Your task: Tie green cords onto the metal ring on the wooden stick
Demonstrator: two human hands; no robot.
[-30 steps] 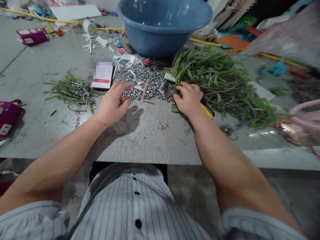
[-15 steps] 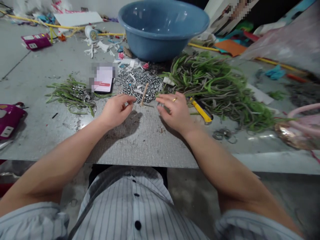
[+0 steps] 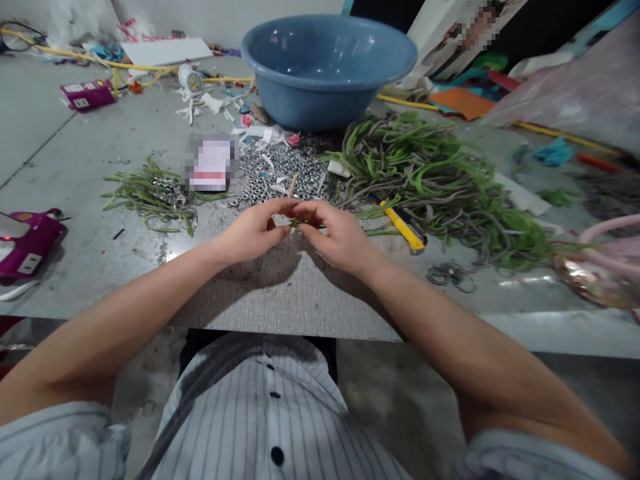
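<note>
My left hand [image 3: 250, 232] and my right hand [image 3: 336, 237] meet over the table's front part, fingertips almost touching. Both pinch a thin green cord [image 3: 296, 222]; the fingers cover most of it. Just beyond them spreads a heap of shiny silver beads [image 3: 270, 175], with a small wooden stick [image 3: 293, 181] standing out of it. To the right lies a big tangle of green and grey cords [image 3: 420, 163]. A yellow utility knife [image 3: 407, 228] rests at its near edge. On the left is a smaller bunch of green cords [image 3: 145, 193] with silver beads on some.
A large blue basin [image 3: 325, 87] stands behind the beads. A phone [image 3: 213, 163] lies left of them. Two purple power strips [image 3: 30, 243] sit at the left. Scraps and a yellow cable [image 3: 407, 102] run along the back; a pink ring-shaped handle [image 3: 607, 230] is at the right.
My hands, apart before at the near edge of the beads, have come together and closer to me. A green cord now shows between the fingertips. The view has shifted slightly.
</note>
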